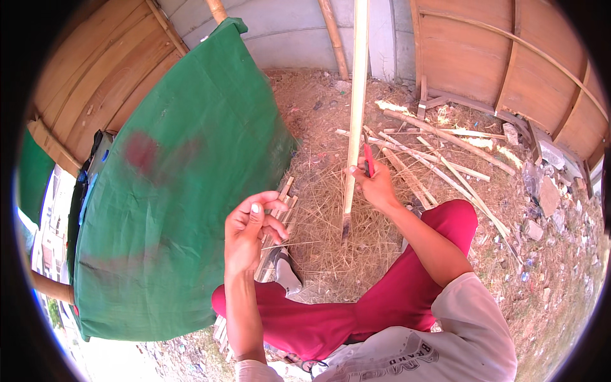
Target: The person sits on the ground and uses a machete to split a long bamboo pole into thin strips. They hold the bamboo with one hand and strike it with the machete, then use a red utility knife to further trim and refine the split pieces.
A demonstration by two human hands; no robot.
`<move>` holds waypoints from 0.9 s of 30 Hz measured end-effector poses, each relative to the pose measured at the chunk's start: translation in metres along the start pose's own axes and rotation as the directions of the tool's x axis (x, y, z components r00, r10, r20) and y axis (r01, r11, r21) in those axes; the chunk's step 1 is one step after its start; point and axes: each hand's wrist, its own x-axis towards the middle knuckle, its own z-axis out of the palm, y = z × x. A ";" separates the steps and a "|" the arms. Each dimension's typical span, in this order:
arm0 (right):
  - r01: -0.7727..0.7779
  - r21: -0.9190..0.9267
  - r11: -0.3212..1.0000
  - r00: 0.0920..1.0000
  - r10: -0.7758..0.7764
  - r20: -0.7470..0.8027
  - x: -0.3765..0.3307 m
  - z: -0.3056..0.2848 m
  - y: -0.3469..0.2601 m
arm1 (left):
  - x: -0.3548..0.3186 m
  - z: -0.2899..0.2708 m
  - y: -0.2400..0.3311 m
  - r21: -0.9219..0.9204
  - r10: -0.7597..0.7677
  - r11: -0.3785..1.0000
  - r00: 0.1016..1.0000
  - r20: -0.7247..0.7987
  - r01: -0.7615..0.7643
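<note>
Right hand [375, 184] grips upright bamboo strip [356, 108] and red tool [368, 159]; left hand [251, 229], nearer, pinches thin sliver [294, 244].

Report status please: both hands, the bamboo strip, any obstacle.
Left hand pinches thin sliver. Right hand grips upright bamboo strip with red tool. Nothing blocks the strip; cut sticks lie beyond.

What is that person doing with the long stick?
A person sits on straw-covered ground in red trousers. The right hand holds a tall pale bamboo strip upright, its lower end on the ground, together with a red-handled tool. The left hand pinches a very thin sliver. More bamboo pieces lie scattered behind, and a green tarp hangs on the left.
</note>
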 end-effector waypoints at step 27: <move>0.122 0.079 0.989 0.985 -0.130 0.110 -0.019 -0.016 -0.049 | 0.014 0.017 -0.218 0.639 -0.028 0.765 0.987 0.157 -0.080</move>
